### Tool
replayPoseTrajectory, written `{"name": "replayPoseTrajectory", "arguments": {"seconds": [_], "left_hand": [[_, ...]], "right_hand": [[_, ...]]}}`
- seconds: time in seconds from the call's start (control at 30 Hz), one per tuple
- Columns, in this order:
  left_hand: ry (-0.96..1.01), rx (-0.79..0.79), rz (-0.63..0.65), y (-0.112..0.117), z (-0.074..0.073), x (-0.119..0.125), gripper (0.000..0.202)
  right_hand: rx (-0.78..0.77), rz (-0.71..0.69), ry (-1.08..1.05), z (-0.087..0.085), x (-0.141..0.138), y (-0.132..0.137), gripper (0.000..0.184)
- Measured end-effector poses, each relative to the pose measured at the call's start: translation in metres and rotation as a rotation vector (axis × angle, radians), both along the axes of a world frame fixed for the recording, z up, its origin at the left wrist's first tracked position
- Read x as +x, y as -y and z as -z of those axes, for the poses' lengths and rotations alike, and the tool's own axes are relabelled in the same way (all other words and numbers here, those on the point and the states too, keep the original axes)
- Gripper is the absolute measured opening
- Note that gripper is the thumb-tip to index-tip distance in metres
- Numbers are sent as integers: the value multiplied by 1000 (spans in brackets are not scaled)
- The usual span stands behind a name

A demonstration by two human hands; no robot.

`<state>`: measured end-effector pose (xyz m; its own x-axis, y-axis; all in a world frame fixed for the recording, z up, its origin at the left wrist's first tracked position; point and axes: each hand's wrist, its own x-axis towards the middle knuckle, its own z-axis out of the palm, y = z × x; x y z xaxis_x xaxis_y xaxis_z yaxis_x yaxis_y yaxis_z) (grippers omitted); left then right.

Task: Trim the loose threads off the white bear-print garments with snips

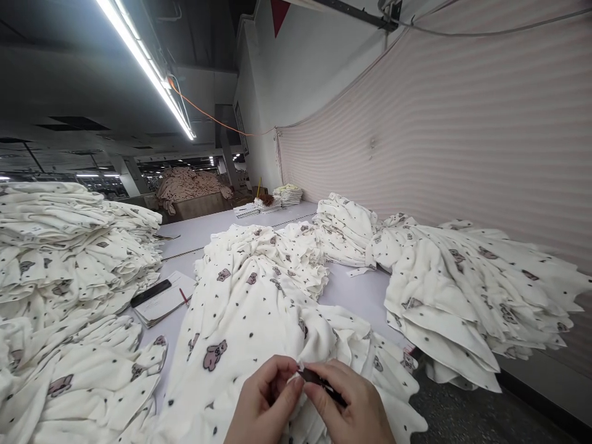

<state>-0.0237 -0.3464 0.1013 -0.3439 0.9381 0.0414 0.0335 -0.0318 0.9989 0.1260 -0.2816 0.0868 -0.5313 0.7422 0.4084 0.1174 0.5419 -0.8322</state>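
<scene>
White fleece fabric (250, 296), printed with brown bears and dark dots, lies heaped on the table in front of me. At its near end my left hand (268, 398) is closed, pinching a bit of the white fabric between thumb and fingers. Close beside it, fingertips almost meeting, my right hand (346, 401) is closed around a slim black tool (329, 390). Its tip points at the pinched fabric; my fingers cover much of it, so its exact kind is hidden.
Stacked white printed pieces (69, 246) stand at left, with more piles (453, 277) overhanging the right edge. A notepad (161, 299) bears a black phone (150, 293) and a red pen (184, 297). Folded stacks (287, 195) sit at the table's far end; a pinkish cloth (439, 135) hangs along the right.
</scene>
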Motion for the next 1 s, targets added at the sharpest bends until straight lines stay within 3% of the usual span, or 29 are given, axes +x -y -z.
{"name": "replayPoseTrajectory", "arguments": {"seconds": [0.13,0.23,0.37,0.47,0.57,0.63,0.7,0.77,0.83,0.9,1.0], "left_hand": [[-33,-7,43,-3,1,-2,38],[-53,-26,76,-5,3,-1,37],[-121,-22,98,-5,-2,4,30],[-37,55,-38,-6,-21,-8,21],[238,198,-314,-16,-45,-34,18],[123,242,-388,-27,-54,-45,16],[-315,160,-198,-37,-52,-40,17],[-811,6,130,-45,-43,-26,13],[-1083,-74,330,-49,-33,-12,12],[-1059,-60,317,-52,-30,-9,16],[-672,19,112,-54,-36,-31,23]], "right_hand": [[-81,-22,-63,-6,0,-3,19],[-285,-87,-125,-6,1,-5,17],[-504,-177,-197,2,1,-9,32],[-569,-75,-301,12,5,-13,37],[-555,126,-364,20,12,-17,36],[-512,220,-338,24,13,-20,32],[-483,242,-330,29,12,-23,31],[-475,227,-356,33,11,-26,29],[-472,235,-373,37,12,-29,29],[-477,274,-356,42,18,-31,30],[-489,326,-273,49,28,-31,29]]}}
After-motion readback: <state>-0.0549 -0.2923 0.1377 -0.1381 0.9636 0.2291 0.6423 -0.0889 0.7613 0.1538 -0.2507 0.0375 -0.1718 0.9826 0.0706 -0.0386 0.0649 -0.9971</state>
